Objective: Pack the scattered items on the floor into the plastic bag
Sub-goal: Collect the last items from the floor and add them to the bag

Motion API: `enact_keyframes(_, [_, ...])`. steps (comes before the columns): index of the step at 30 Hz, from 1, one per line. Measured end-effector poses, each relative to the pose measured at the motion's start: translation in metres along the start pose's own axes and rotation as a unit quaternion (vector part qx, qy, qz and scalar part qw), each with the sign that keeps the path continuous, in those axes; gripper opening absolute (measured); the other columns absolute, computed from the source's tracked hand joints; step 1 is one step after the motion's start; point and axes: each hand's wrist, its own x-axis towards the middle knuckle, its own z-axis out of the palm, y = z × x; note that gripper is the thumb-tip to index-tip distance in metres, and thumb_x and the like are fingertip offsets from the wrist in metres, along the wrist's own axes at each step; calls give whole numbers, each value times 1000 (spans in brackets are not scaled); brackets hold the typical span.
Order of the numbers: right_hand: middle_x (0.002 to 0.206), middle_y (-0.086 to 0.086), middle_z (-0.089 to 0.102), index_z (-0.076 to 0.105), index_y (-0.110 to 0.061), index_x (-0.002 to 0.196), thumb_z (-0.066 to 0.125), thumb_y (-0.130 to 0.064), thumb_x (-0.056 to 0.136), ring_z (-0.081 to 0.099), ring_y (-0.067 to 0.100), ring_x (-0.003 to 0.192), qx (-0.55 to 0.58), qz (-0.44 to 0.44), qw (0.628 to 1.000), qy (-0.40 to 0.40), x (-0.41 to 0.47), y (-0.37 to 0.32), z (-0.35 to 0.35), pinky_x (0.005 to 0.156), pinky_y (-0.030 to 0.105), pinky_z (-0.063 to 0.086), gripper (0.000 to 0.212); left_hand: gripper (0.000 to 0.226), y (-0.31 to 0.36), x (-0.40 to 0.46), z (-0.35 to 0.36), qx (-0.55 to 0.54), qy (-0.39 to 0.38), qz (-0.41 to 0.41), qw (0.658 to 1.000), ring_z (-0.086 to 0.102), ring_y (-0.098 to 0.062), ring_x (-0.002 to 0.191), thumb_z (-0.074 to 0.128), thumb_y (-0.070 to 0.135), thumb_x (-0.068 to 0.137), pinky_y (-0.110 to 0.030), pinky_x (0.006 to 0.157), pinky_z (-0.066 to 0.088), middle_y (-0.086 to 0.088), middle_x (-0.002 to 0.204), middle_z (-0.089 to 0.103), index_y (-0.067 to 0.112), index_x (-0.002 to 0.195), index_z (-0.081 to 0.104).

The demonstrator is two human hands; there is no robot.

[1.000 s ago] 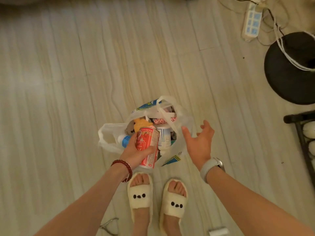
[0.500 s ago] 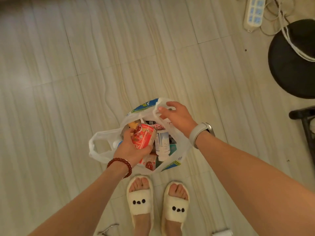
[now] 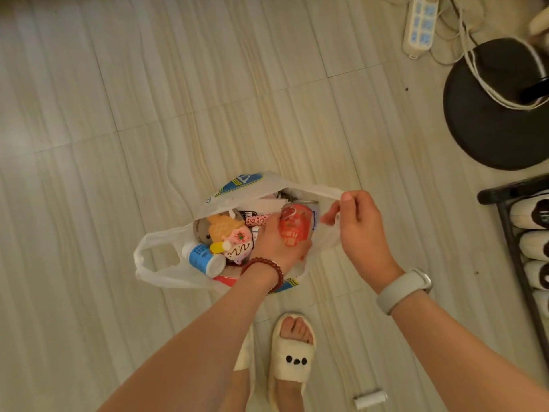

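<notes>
Left hand (image 3: 274,242) is gripping a red can (image 3: 295,223) inside the mouth of the plastic bag (image 3: 166,269) lying on the floor (image 3: 118,114), while the right hand (image 3: 361,230) is pinching the bag's right handle (image 3: 323,192), holding it open.

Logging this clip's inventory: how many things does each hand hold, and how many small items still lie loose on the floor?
Left hand: 1, red can
Right hand: 1, plastic bag handle
Loose on floor: 1, small white cylinder
Total: 3
</notes>
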Motion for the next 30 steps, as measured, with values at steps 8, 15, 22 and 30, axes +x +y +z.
enact_keyframes(8, [60,0,48,46,-21,67,41,-15,95,41,13,50,37,12,999,-15,-14,1,-16,55,31,36,29,49,-4,17,16,115,-44,102,987,44,-32,123,55,22,85,-47,102,40,-12,138,41,21,132,41])
enact_keyframes(15, [56,-1,50,49,-23,69,44,-9,92,45,1,45,8,10,998,-65,-24,0,-25,53,17,42,27,58,-16,-12,14,256,-112,59,958,20,-27,139,45,26,91,-38,113,23,-11,151,21,14,142,22])
enact_keyframes(22, [107,1,62,56,-9,117,42,-6,92,54,11,101,-96,3,990,-103,-62,-10,-35,83,7,38,29,46,-16,-83,-18,273,19,69,959,39,-26,126,44,24,91,-40,103,37,-8,140,38,14,135,36])
enact_keyframes(30, [140,11,42,43,-9,131,46,-11,88,32,25,131,-284,-57,952,-100,-133,-18,-52,108,32,26,43,46,-19,-188,-49,357,97,125,921,39,-23,125,44,22,89,-37,101,33,-3,140,39,18,134,37])
